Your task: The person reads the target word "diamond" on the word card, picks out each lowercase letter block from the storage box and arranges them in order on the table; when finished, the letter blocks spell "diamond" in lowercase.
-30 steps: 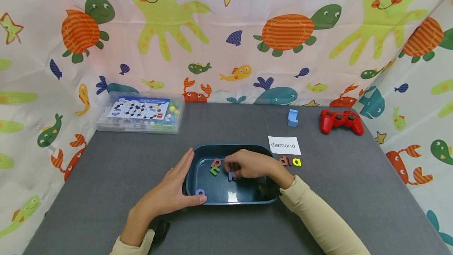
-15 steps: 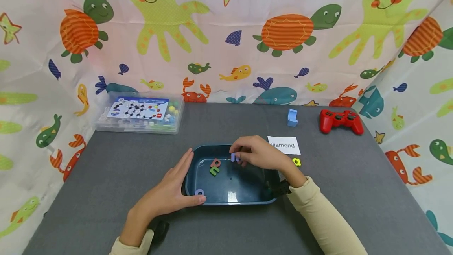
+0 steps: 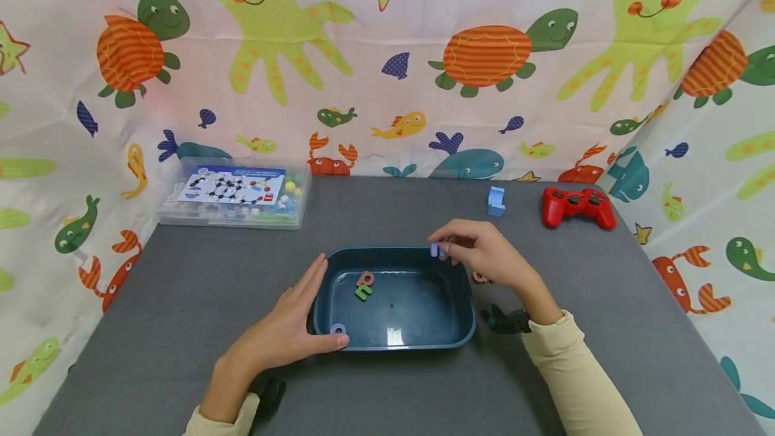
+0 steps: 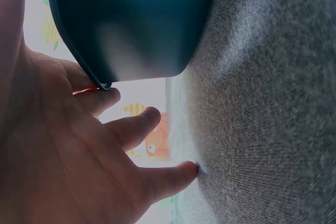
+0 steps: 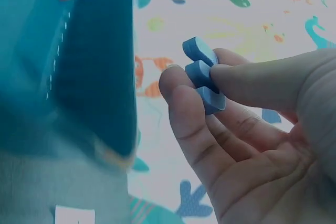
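Note:
A dark blue tray (image 3: 412,311) stands in the middle of the table. My left hand (image 3: 287,325) rests against its left end, fingers straight and thumb over the front rim. Above the tray's back right corner, my right hand (image 3: 484,251) pinches a blue-purple letter m (image 3: 434,249) between thumb and fingers; its three prongs show in the right wrist view. Inside the tray lie a pink letter (image 3: 366,278), a green letter n (image 3: 363,293) and a purple letter o (image 3: 338,329), which is partly behind my left thumb. A reddish letter (image 3: 479,277) shows under my right wrist.
At the back left is a clear plastic case (image 3: 233,194) of small parts. A light blue block (image 3: 496,201) and a red game controller (image 3: 578,208) sit at the back right. Behind the table hangs a curtain (image 3: 363,52) printed with sea animals.
My right hand has lifted the letter m from the tray floor and carried it back and right to the rim. It now covers the diamond card and the yellow letter. My left hand stays put.

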{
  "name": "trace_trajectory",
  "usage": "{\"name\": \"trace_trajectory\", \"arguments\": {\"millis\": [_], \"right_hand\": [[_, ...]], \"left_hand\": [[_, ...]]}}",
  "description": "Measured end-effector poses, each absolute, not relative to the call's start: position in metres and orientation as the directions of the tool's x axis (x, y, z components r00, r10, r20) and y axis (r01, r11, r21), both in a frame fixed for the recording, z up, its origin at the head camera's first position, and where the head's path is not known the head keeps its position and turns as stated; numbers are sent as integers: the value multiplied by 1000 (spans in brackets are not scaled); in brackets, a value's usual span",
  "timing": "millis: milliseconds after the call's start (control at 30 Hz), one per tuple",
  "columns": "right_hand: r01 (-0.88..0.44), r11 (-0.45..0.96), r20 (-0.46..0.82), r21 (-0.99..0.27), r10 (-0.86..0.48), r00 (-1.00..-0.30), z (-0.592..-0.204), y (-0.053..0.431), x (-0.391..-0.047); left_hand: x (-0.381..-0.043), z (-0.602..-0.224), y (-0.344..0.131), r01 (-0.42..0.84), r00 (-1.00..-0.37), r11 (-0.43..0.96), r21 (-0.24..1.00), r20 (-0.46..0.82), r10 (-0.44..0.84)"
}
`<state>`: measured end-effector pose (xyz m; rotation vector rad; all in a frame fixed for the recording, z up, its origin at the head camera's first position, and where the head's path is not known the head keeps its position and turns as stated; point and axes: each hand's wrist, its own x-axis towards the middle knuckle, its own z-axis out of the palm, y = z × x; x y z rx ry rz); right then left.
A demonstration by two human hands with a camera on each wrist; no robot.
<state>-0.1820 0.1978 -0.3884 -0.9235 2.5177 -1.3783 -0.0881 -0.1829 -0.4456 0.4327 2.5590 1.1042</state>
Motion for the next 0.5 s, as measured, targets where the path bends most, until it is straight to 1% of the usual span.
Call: {"name": "trace_trajectory", "arguments": {"millis": [267,500], "right_hand": [[-389,439,149,-810,-487,-861,-393,230,-180],[-299,491,80,-818,-418,-905,-398,251,-177]], "left_hand": [[-88,-445,-183,141,-902,649,748,-173,396],[-88,-447,-182,143,-902,653,743,-174,396]]}}
